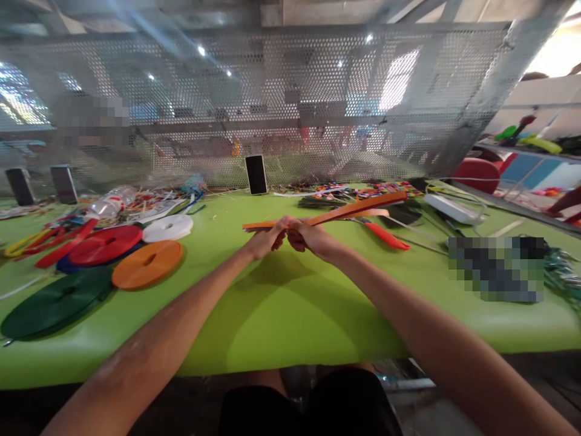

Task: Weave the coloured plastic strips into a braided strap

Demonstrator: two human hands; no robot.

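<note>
Both of my hands meet above the middle of the green table, closed around a flat orange strip [358,208]. My left hand [269,238] grips it near its short left end. Right beside it, my right hand [308,236] is closed on the same strip, and the long part slants up to the right past the fingers. A paler orange length shows just under that part. The fingertips are curled underneath, so how the strip lies inside the grip is hidden. A shadow falls on the table below both hands.
Left on the green table [254,327] lie coils of strip: orange [147,264], red [105,244], white [167,227] and dark green [59,303]. A phone [256,175] stands against the perforated metal screen [281,85]. To the right are a red-orange piece [385,235] and a white power strip [452,209].
</note>
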